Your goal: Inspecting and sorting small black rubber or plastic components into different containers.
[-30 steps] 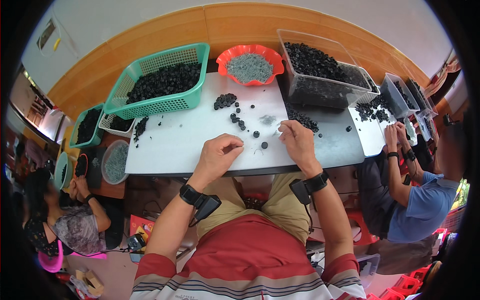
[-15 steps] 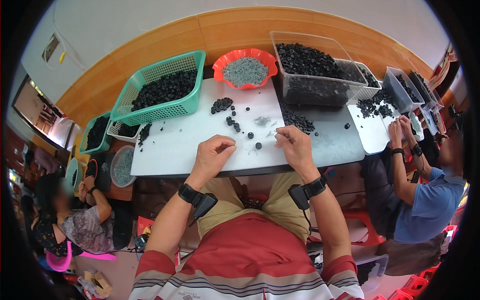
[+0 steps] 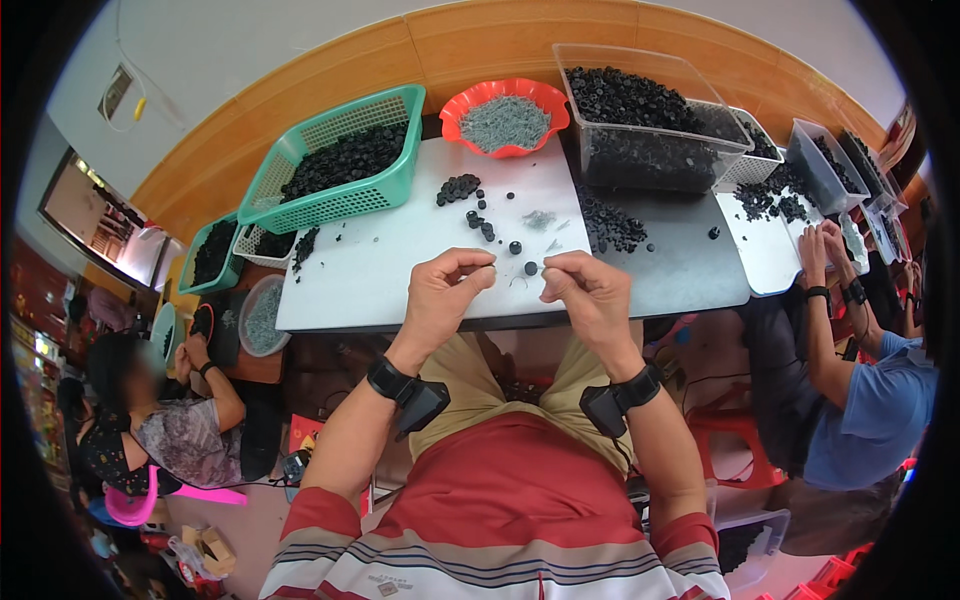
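Note:
Both hands hover over the near edge of a white work sheet (image 3: 370, 270). The thumb and fingertips of my left hand (image 3: 445, 290) are pinched together, turned toward the right. My right hand (image 3: 592, 295) is pinched as well, its fingertips facing the left hand across a small gap. Whatever either pinch holds is too small to make out. Just beyond the fingertips sit two round black knobs (image 3: 530, 268). Farther back are more small black round parts (image 3: 480, 225), a cluster of black parts (image 3: 459, 190) and a little pile of thin grey pieces (image 3: 538, 220).
Along the back stand a green basket of black parts (image 3: 405, 175), a red scalloped bowl (image 3: 468, 140) of grey pieces and a clear bin (image 3: 650, 165) of black parts. Loose black parts (image 3: 612, 225) lie on the dark tabletop. One person (image 3: 865, 410) works at right, another (image 3: 185, 435) at left.
My two hands have come closer together; the right has moved inward toward the left. The whole view has shifted slightly. The parts on the sheet look unmoved.

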### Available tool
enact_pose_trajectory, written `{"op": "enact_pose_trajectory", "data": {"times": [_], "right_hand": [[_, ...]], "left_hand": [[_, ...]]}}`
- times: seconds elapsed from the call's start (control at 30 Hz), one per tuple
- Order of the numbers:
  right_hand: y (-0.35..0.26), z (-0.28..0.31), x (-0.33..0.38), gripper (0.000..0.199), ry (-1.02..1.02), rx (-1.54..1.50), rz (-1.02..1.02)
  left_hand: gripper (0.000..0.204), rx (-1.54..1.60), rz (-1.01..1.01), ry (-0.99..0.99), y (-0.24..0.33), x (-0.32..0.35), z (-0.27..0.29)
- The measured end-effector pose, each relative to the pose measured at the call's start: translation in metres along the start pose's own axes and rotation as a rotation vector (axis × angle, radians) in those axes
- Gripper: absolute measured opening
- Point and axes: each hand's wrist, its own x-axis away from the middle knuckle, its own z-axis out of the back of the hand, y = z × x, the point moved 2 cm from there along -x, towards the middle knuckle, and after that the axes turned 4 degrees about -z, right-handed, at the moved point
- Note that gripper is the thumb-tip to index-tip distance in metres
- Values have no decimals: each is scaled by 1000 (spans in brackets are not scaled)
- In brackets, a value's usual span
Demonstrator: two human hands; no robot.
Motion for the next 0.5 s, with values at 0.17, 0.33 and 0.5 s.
{"op": "enact_pose_trajectory", "data": {"times": [0.17,0.33,0.5], "right_hand": [[-4,-18,4,13,-29,11,77],[1,-29,9,15,-4,-15,128],[3,-31,17,15,20,55,140]], "left_hand": [[17,382,160,36,9,10,-15],[17,693,303,54,11,21,-25],[14,858,375,55,6,31,-26]]}}
